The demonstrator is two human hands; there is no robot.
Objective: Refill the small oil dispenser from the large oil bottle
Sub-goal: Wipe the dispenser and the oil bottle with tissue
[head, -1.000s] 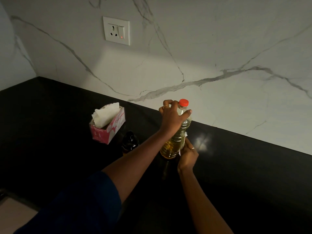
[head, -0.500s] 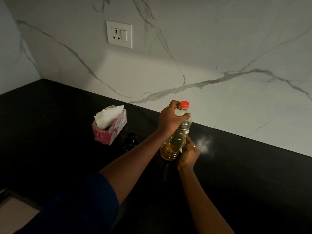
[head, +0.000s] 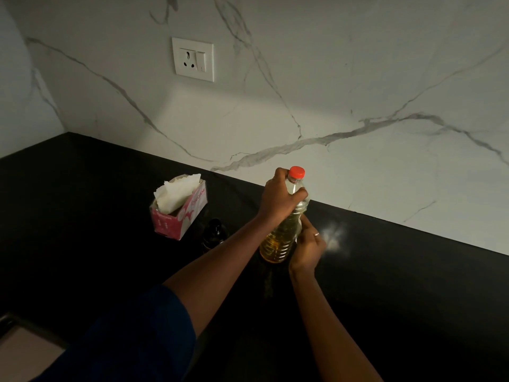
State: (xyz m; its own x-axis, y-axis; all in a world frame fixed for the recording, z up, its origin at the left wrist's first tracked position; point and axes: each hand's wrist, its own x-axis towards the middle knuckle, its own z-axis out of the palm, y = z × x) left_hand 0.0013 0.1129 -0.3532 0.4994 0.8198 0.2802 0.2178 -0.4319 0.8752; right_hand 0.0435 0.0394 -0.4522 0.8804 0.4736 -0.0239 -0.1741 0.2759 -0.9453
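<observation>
The large oil bottle [head: 278,241] stands on the black counter [head: 399,285], clear plastic with yellow oil in its lower part and a red cap [head: 297,172] screwed on. My left hand [head: 279,198] grips its neck and shoulder just below the cap. My right hand [head: 308,248] holds the lower body from the right side. A small dark dispenser bottle [head: 214,234] stands on the counter to the left of the oil bottle, partly hidden by my left forearm and hard to make out against the dark surface.
A pink tissue box [head: 179,209] with white tissue sticking out sits left of the dispenser. A marble wall with a socket [head: 192,59] rises behind the counter. A sink edge [head: 16,334] shows at the bottom left.
My left hand has slid a little lower on the neck, leaving the red cap uncovered. The bottle stays on the counter, and the camera has shifted slightly.
</observation>
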